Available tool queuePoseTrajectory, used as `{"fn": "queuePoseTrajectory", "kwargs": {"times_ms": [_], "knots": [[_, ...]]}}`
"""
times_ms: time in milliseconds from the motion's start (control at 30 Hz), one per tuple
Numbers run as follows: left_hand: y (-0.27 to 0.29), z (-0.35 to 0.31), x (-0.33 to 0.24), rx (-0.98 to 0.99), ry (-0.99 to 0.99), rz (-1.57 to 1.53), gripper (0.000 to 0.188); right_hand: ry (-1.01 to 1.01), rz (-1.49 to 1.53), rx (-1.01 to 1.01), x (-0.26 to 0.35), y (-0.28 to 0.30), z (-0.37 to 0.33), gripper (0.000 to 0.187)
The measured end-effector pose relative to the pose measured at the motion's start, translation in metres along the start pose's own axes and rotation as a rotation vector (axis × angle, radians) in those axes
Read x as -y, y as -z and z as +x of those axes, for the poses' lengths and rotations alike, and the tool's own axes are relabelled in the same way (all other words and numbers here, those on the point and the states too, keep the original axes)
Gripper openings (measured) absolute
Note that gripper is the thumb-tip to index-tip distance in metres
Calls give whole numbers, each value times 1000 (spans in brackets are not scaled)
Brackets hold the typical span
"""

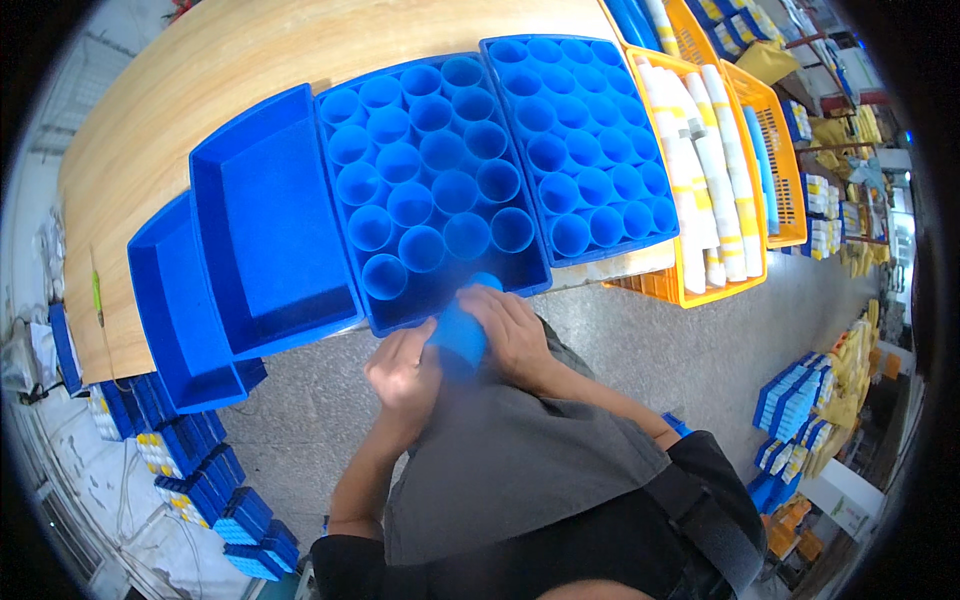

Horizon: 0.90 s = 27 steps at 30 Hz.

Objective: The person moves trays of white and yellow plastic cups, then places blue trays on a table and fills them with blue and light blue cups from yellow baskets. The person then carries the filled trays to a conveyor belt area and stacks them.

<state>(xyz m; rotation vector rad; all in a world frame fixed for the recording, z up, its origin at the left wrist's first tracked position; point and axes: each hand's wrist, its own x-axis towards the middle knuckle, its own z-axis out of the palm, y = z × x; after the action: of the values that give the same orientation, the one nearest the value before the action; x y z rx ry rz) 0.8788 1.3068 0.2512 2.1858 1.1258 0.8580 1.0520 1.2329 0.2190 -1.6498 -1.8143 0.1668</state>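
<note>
In front of my apron, a blue plastic tube (pixel 460 338) is held between both hands, tilted and partly blurred. My left hand (pixel 403 368) is closed on its near left side. On the right, my right hand (pixel 512 333) curls its fingers over the upper part, where a lighter blue end (pixel 486 281) shows past them. Just beyond the hands lies a blue tray (pixel 425 313) of upright, open-topped blue tubes, its nearest row only partly filled. A second blue tray (pixel 549 262), packed with similar tubes, adjoins it on the right.
Left of the tubes sit a bare blue tray (pixel 275 220) and another blue tray (pixel 165 300) partly under it, on a wooden table (pixel 150 150). Orange crates (pixel 700 298) with white-and-yellow rolls stand at the right. Stacked blue trays (pixel 205 465) line the floor at left.
</note>
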Motion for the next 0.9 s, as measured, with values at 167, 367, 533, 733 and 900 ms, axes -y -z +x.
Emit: {"fn": "queuePoseTrajectory", "kwargs": {"times_ms": [167, 367, 533, 733, 900], "knots": [[57, 2, 2, -180, -1, -66, 34, -597, 58, -79, -27, 15, -7, 71], [51, 7, 25, 189, 179, 95, 37, -457, -67, 18, -54, 26, -9, 76], [-9, 27, 30, 399, 426, -91, 30, -369, -160, 130, -54, 39, -5, 77], [3, 41, 30, 453, 362, -231, 42, -260, -123, 57, -81, 73, 5, 67], [7, 38, 44, 302, 461, 38, 40, -231, -24, -15, -138, 112, 28, 56]]}}
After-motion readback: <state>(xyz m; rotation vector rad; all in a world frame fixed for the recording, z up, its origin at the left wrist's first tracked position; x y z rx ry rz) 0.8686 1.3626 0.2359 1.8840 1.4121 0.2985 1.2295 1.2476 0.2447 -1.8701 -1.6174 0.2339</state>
